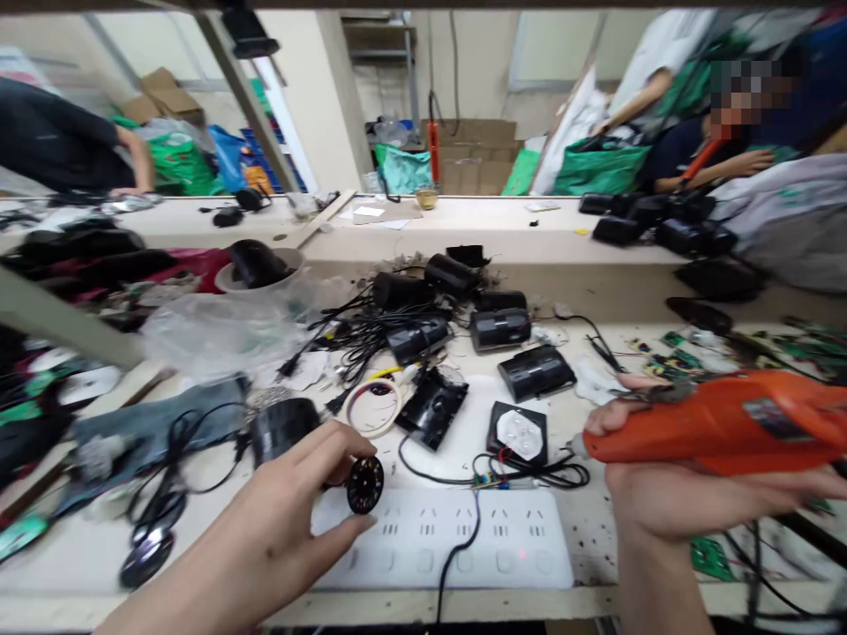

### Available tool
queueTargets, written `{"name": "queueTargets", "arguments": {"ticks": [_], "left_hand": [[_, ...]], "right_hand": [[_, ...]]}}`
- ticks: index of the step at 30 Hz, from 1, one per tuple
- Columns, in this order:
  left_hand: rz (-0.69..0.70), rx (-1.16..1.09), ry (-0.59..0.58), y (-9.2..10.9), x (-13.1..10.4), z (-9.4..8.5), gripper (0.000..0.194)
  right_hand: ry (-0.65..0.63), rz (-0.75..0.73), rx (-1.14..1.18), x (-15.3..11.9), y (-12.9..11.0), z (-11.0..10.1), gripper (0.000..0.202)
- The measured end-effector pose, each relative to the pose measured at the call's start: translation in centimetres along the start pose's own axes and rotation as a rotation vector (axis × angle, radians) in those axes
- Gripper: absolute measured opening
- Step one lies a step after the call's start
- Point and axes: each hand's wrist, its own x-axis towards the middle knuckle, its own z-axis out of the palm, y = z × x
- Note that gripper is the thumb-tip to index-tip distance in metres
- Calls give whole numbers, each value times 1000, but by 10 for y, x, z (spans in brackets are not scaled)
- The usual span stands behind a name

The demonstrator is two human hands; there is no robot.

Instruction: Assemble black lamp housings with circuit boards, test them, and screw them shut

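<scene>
Between the thumb and fingers of my left hand (pixel 291 503) is a small black round disc (pixel 365 484), held upright above the left end of a white power strip (pixel 456 540). My right hand (pixel 662 485) is wrapped round an orange electric screwdriver (pixel 721 423), its tip pointing left. Near that tip lies a black square part with a clear round lens (pixel 520 432), with wires and a small circuit board beside it. An open black housing (pixel 433 407) and a roll of tape (pixel 374 407) lie behind the power strip.
Several black cylindrical housings (pixel 501 329) and tangled black cables (pixel 361 339) lie farther back. A clear plastic bag (pixel 218 335) and a dark housing (pixel 284 427) are on the left. Green circuit boards (pixel 681 360) lie at right. Other people work beyond the raised ledge (pixel 476 231).
</scene>
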Motion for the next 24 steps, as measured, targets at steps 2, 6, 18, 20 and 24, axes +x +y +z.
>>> {"name": "queueTargets", "arguments": {"ticks": [2, 6, 18, 20, 24], "left_hand": [[83, -59, 80, 10, 25, 7, 32], [177, -263, 128, 36, 76, 33, 33], [-405, -1405, 68, 57, 113, 74, 48], [-497, -1581, 57, 57, 114, 70, 38], [-579, -1794, -37, 57, 113, 70, 23]], "right_hand": [[2, -84, -29, 1, -1, 3, 81], [16, -138, -29, 7, 0, 8, 81], [-32, -222, -71, 45, 55, 14, 86], [-40, -224, -62, 44, 54, 13, 85], [-27, -205, -24, 32, 36, 17, 85]]}}
